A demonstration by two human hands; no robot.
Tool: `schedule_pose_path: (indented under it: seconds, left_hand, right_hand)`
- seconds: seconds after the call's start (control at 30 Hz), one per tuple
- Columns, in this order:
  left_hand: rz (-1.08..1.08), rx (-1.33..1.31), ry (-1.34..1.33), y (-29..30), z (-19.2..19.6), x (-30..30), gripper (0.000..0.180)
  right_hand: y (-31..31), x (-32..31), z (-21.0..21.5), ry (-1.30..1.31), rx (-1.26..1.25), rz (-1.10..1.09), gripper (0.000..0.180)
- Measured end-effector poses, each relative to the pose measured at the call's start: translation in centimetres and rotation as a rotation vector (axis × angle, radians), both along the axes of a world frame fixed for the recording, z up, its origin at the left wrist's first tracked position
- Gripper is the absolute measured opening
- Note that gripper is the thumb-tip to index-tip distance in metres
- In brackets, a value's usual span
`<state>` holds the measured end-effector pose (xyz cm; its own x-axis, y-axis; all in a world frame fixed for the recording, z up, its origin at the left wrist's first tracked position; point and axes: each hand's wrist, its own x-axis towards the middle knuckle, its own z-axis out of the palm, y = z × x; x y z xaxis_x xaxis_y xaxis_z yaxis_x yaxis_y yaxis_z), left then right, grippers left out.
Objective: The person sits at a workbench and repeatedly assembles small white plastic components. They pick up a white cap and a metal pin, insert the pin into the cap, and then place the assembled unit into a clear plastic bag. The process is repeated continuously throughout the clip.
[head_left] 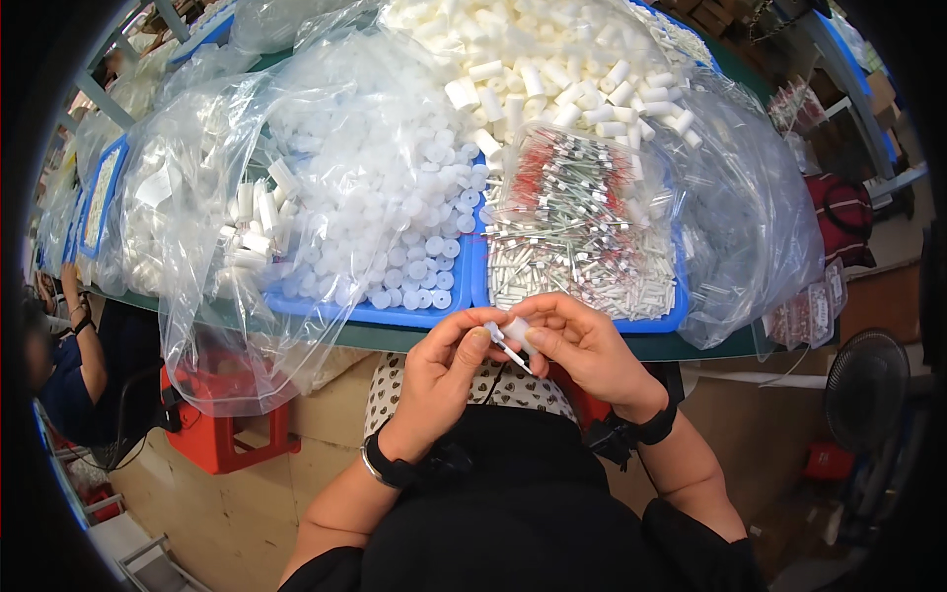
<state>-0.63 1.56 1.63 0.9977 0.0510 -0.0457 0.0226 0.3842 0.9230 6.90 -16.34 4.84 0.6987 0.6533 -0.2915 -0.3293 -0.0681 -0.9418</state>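
Above my lap, at the table's near edge, my two hands meet. My left hand (pixel 441 367) pinches a thin white stick (pixel 513 356) that has a small whitish piece at its upper end. Between the fingers of my right hand (pixel 592 357) is a short white cylinder (pixel 518 332), close against the stick's upper end. Fingertips partly cover both pieces, so I cannot tell whether they are joined. Just beyond lie many thin white sticks (pixel 582 291) and a clear bag of parts with red and pale wire-like ends (pixel 572 187).
Translucent discs (pixel 419 266) fill a blue tray (pixel 385 316) at left. White cylinders (pixel 552 89) are heaped at the back. Loose plastic bags (pixel 212 326) hang over the front edge. A red stool (pixel 222 424), another person's arm (pixel 91 345) and a black fan (pixel 866 390) flank me.
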Motion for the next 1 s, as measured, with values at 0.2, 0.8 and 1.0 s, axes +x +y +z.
schedule_pose_path:
  seconds: [0.2,0.8,1.0]
  left_hand:
    - [0.010,-0.180,0.127,-0.1,-1.2,0.4,0.030]
    - [-0.069,-0.111,0.229,0.0,-0.7,0.3,0.031]
    - [-0.215,-0.302,0.233,-0.3,-0.2,0.6,0.037]
  right_hand:
    - [-0.3,-0.5,-1.2,-0.254,-0.167,-0.020,0.021]
    - [-0.4,-0.1,0.1,0.084,-0.077,0.027,0.016]
    - [-1.2,-0.1,-0.2,0.149,0.051,0.092,0.017]
